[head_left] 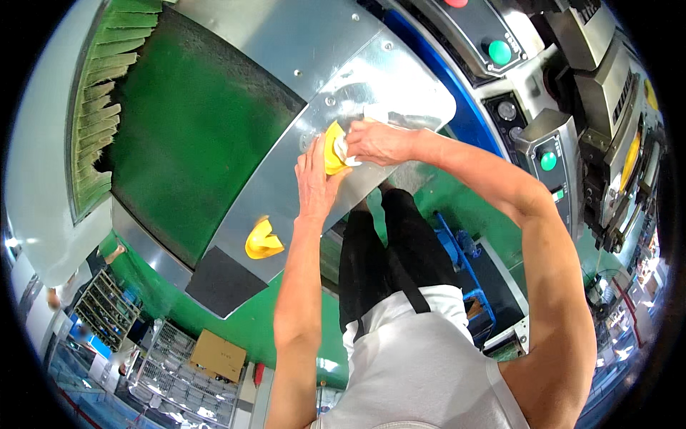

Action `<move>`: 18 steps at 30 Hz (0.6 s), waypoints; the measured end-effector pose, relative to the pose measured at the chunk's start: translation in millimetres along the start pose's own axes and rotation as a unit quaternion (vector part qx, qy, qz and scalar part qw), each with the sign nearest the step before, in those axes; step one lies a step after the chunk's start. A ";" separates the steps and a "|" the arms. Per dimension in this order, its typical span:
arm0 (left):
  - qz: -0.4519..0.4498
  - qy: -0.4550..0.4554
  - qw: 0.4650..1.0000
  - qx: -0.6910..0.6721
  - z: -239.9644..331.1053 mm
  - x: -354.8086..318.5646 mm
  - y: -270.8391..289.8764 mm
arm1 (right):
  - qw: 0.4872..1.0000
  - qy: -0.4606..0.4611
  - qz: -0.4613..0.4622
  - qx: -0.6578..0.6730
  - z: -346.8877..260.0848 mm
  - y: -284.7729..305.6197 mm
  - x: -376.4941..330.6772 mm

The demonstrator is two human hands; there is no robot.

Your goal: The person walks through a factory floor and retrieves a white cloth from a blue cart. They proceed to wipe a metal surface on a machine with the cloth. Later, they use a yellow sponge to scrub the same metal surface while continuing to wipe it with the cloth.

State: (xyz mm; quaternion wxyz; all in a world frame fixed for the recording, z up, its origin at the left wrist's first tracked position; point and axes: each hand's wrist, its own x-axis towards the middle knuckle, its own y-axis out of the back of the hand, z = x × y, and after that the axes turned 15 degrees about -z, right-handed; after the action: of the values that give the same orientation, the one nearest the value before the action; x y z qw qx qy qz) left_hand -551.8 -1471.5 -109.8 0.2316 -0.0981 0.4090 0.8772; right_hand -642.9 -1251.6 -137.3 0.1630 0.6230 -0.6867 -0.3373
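Observation:
My left hand (316, 175) is closed on a yellow curved piece (333, 146), with its fingers on the far side and the thumb underneath. The piece is cupped like a small shell; its exact kind is not clear. My right hand (379, 143) pinches a small white piece, perhaps cloth or paper (341, 149), against the hollow of the yellow piece. Another white scrap (375, 112) shows just beyond my right hand. A second yellow curved piece (264, 240) lies on the metal ledge (282, 207), left of my left forearm.
Beyond the ledge runs a green conveyor belt (200, 129), entering a machine opening hung with green strips (96, 129). A dark flat sheet (225, 281) covers the ledge's near left end. Control panels with green buttons (499, 52) stand at right. A cardboard box (218, 355) sits lower left.

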 end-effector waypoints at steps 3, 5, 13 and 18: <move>0.004 -0.008 1.000 0.000 -1.7 -0.4 -1.3 | 0.994 -0.033 0.104 0.019 -9.9 -12.5 15.3; -0.008 0.014 1.000 -0.014 -1.6 1.2 -0.7 | 0.981 -0.069 0.160 0.081 -33.4 -12.2 39.8; -0.044 0.048 0.994 -0.086 9.6 -11.8 14.7 | 0.973 -0.109 0.199 0.029 -20.6 -10.2 0.1; 0.047 0.122 0.961 -0.242 2.9 -43.1 12.3 | 0.855 -0.238 0.400 0.226 -48.4 -12.1 26.8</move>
State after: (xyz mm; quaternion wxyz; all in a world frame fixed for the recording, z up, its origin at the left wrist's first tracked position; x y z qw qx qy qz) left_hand -520.1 -1490.2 -84.1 0.1077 -0.2378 0.2139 0.9413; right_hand -607.4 -1290.0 -115.8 -0.0299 0.2145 -0.9519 -0.2166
